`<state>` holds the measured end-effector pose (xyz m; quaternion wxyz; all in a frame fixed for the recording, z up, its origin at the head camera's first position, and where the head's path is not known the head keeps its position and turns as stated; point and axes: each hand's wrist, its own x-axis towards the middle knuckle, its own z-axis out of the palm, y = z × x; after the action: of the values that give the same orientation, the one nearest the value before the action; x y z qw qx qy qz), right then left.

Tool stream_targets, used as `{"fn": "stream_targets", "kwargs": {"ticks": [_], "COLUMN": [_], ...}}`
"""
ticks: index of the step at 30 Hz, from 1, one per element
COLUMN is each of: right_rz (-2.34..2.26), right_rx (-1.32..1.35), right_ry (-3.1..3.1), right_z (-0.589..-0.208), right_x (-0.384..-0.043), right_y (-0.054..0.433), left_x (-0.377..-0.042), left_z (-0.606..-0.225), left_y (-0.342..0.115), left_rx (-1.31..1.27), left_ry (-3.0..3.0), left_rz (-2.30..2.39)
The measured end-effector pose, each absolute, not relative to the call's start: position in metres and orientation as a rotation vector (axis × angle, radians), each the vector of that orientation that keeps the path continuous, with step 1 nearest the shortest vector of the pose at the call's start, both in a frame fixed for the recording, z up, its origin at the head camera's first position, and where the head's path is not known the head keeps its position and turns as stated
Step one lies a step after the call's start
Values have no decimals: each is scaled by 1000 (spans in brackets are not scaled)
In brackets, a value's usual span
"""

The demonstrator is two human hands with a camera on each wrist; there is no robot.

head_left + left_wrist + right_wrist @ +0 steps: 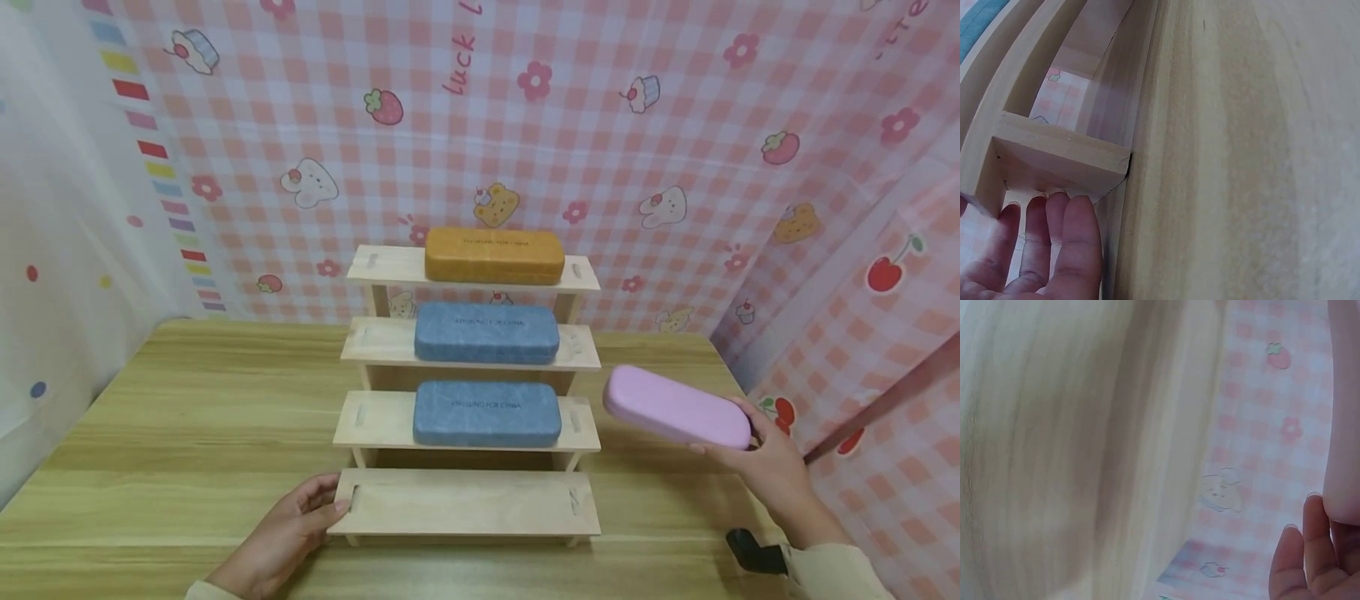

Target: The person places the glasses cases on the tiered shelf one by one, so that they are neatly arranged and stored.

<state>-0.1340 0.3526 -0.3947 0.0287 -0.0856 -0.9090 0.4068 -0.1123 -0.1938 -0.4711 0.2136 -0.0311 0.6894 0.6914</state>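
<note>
A four-tier wooden display stand (465, 502) stands on the table. My left hand (288, 525) grips the left end of its lowest step, with the thumb on the board's top edge. In the left wrist view, that hand's fingertips (1079, 209) are at the wooden end support (1060, 156). On the right, my right hand (772, 462) holds a lilac glasses case (675, 407) by its right end, raised and tilted beside the stand. Blue glasses cases lie on the second step (487, 414) and third step (487, 333). An orange glasses case (495, 256) occupies the top step.
The wood-grain table (187, 433) extends to both sides of the stand. Behind hangs a pink checked cloth (450, 150) with cartoon prints, which continues along the right side. A black object (756, 552) shows by the right sleeve. At left hangs a white dotted cloth (67, 250).
</note>
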Motion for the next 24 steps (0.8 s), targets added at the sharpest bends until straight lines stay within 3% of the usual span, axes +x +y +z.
{"fn": "stream_targets", "kwargs": {"ticks": [24], "right_rz": [1623], "right_rx": [-89], "right_ry": [-2580], "right_z": [-377], "right_x": [-95], "right_y": [310], "left_x": [-111], "left_z": [-471], "left_y": [-193], "left_rx": [-92], "left_ry": [1920], "left_rz": [1919]}}
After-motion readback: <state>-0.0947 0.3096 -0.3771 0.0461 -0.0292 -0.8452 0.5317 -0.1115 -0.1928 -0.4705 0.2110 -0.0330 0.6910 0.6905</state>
